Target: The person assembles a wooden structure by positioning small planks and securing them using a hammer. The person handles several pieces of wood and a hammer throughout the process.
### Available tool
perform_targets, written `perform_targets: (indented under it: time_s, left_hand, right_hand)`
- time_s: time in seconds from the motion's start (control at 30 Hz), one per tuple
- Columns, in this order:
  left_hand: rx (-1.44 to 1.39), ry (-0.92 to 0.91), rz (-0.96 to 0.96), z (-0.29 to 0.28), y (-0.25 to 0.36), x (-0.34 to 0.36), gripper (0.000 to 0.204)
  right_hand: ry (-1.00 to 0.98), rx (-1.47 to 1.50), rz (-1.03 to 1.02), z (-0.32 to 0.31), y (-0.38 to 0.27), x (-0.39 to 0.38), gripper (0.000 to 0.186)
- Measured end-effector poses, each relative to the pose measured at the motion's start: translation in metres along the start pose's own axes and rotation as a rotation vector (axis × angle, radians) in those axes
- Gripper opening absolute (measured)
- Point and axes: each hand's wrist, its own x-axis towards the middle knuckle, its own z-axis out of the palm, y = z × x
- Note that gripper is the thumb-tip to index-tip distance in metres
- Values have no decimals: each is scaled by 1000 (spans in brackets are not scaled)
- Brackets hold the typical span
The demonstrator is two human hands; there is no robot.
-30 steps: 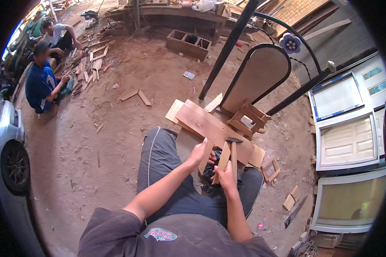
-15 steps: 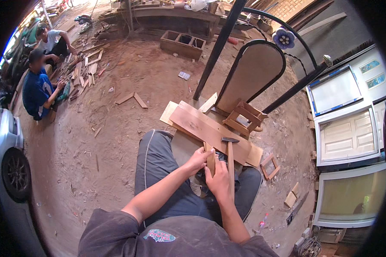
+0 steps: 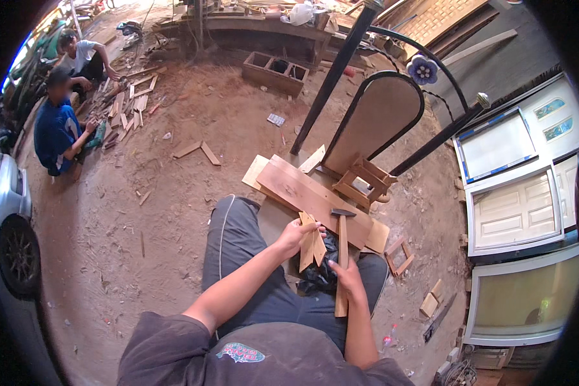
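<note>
My left hand (image 3: 289, 238) is closed on two short, angled-cut wooden strips (image 3: 312, 244), held together above my lap. My right hand (image 3: 349, 280) grips the wooden handle of a hammer (image 3: 343, 225), whose dark head lies over the stacked planks (image 3: 315, 199) in front of me. A black plastic bag (image 3: 315, 280) is bunched between my legs under the strips. A small wooden frame piece (image 3: 361, 183) stands at the planks' right end.
Two people (image 3: 67, 132) crouch left among scrap wood (image 3: 132, 100). A car (image 3: 9, 206) stands at left, white doors and windows (image 3: 514, 212) at right. A black metal frame (image 3: 328, 77) rises ahead. A square frame (image 3: 399, 254) and a saw (image 3: 441, 318) lie right.
My right hand has left the strips, moving right and down onto the hammer handle. Both strips are now together in my left hand.
</note>
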Motion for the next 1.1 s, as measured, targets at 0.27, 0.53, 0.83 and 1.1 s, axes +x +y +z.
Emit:
perform_targets:
  time_s: [0.27, 0.53, 0.83, 1.1]
  left_hand:
    - [-94, -34, -12, -8, 9, -2, 34]
    - [-259, -83, -94, 2, 23, -9, 62]
    - [-371, -192, -114, 5, 32, -17, 69]
    - [-337, 131, -66, -4, 24, -21, 44]
  right_hand:
    - [117, -373, 2, -6, -25, -2, 33]
    - [255, 32, -117, -12, -49, -49, 26]
    - [-11, 440, -6, -16, -87, -128, 31]
    - [162, 226, -228, -18, -130, -173, 34]
